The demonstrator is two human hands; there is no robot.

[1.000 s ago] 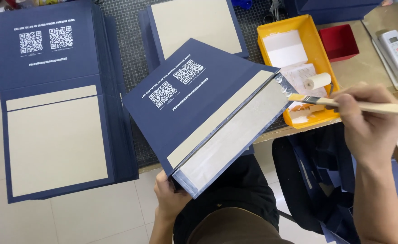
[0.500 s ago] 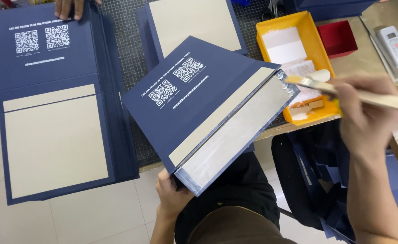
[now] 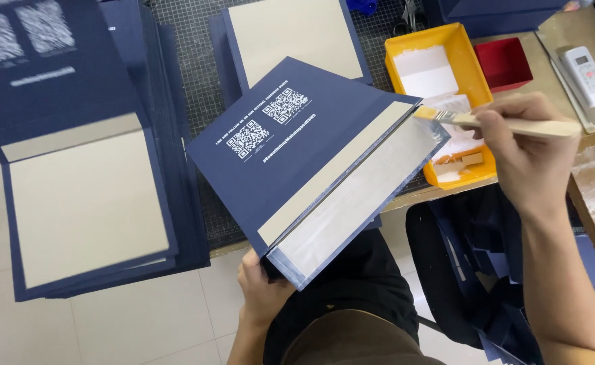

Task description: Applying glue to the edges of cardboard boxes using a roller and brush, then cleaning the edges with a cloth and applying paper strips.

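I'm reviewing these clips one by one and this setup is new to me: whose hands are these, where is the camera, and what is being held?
The camera sits on a person's head and looks down at their own two bare hands. The left hand grips the near corner of a dark blue cover, tilted up. The right hand holds a brush with its bristles at the cover's far edge. Behind it stands a yellow tray, with a red box beside it. A stack of covers lies at the left.

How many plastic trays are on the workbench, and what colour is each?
2. A yellow tray sits just past the brush in the right hand; a smaller red tray stands beside it, farther right. Others may lie outside the view.
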